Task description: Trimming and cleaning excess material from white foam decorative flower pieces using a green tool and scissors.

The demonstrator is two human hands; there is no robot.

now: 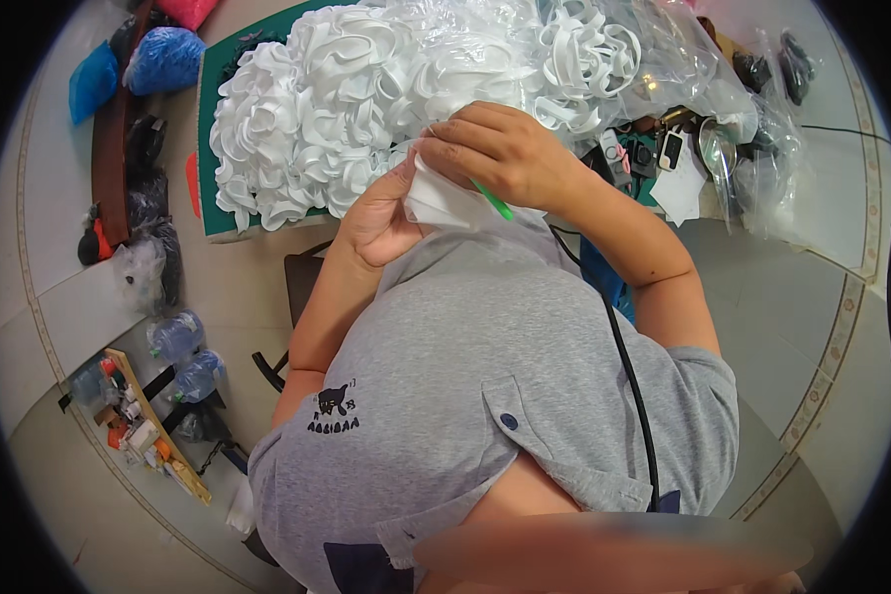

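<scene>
A thin white piece of cloth or foam (pixel 444 198) is between my two hands at the near edge of the table. My left hand (pixel 381 213) pinches its upper left edge, with thumb and fingers pressed together. Over its top curls my right hand (pixel 505 153), fingers bent and tips meeting the left hand's at the piece. A slim bright green thing (pixel 495 201), perhaps a tool handle, sticks out below the right palm; its other end is hidden. Right behind the hands lies a big heap of curled white strips (pixel 337 99), some inside clear plastic bags (pixel 485 59).
The heap covers most of the green-topped table (pixel 213 188). Metal shears (pixel 715 148), a white paper (pixel 679 188) and small black items lie at its right. Blue bags (pixel 166 61) and water bottles (pixel 176 337) stand left. A black cable (pixel 629 366) runs down my shirt.
</scene>
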